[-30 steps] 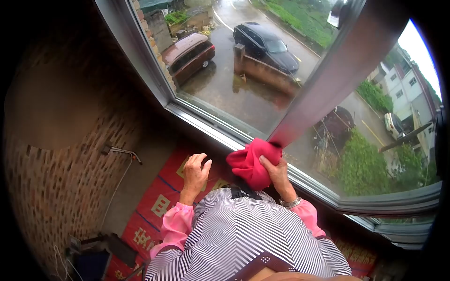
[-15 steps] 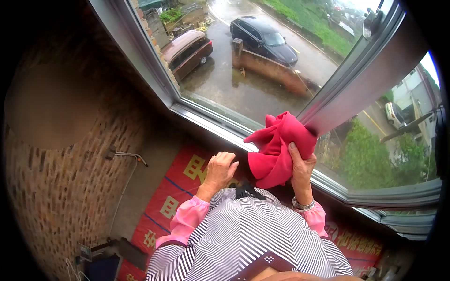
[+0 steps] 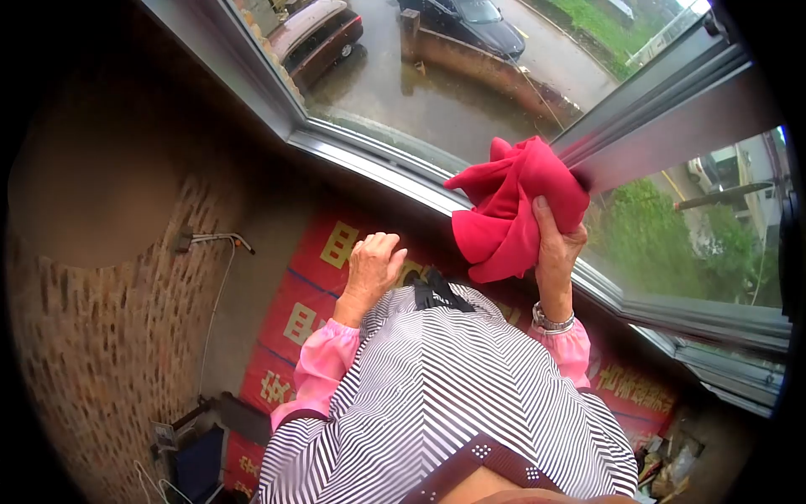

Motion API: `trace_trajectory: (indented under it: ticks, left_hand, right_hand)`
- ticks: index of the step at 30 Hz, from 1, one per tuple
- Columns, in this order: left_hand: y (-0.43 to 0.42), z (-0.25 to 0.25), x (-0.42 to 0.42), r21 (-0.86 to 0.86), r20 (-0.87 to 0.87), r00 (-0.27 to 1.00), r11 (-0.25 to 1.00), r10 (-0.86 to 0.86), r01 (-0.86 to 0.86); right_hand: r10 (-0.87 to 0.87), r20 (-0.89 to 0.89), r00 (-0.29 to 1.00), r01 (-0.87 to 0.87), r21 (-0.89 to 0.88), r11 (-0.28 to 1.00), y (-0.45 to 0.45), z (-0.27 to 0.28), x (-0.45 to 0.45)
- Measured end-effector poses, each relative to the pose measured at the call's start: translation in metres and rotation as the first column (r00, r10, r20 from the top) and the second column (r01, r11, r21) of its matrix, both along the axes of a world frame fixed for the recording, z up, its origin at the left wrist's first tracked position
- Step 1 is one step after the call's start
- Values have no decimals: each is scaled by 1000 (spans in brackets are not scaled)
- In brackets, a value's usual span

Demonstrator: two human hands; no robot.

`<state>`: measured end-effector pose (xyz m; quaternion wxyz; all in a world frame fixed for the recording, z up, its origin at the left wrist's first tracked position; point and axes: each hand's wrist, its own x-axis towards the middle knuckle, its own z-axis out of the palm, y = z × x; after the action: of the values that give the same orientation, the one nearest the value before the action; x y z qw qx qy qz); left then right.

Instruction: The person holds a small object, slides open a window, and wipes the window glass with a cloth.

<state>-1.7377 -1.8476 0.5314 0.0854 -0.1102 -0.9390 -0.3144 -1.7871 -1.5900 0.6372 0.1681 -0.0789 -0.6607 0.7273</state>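
Observation:
A bunched red cloth (image 3: 512,210) is in my right hand (image 3: 556,256), with the thumb lying over its near side and the other fingers mostly hidden. The cloth is against the lower part of the window's upright frame (image 3: 655,134), above the sill track (image 3: 378,172). My left hand (image 3: 371,269) hangs in the air to the left of the cloth, fingers loosely curved and apart, holding nothing. Below both hands is a striped apron (image 3: 453,361) over pink sleeves.
Red matting (image 3: 290,315) with yellow characters covers the floor. A brick wall (image 3: 101,336) with a metal fitting (image 3: 214,241) stands left. Dark objects (image 3: 197,462) lie at lower left, assorted items (image 3: 667,470) at lower right. Cars (image 3: 323,42) are outside.
The red cloth and my right hand have moved right and up along the window frame. My left hand has shifted slightly, still empty. The view has tilted, showing less of the road.

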Motion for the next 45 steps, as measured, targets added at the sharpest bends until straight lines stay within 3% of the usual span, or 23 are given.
trace_trajectory:
  ticks: [6,12,18,21,27,30,39,45]
  left_hand:
    - [10,-3,-5,-29,28,998,998,52,-52]
    - [15,-7,-5,-9,31,994,995,103,-103]
    - [34,-13,-16,-21,44,996,996,83,-82]
    - [47,-15,-19,-16,13,1000,1000,26,-26]
    - [51,-21,-22,-11,30,998,999,49,-49]
    - [42,-21,-24,-12,38,997,998,60,-60]
    - [50,-19,-38,-31,60,998,999,22,-20]
    - [41,-21,-58,-39,29,1000,999,-12,13]
  right_hand:
    - [1,-75,997,-1,1,1000,2,-6,-7]
    - [29,-32,999,-27,64,998,5,-13,-9]
    - [102,2,995,-99,278,955,14,-9,-6]
    - [120,-23,993,-112,213,971,11,-6,-4]
    - [149,52,987,-157,244,957,15,-4,-6]
    - [164,-9,986,-158,206,966,8,-11,-9]
    - [204,-5,979,-195,286,938,19,-11,-8]
    - [94,-46,995,-76,294,953,10,-13,-9]
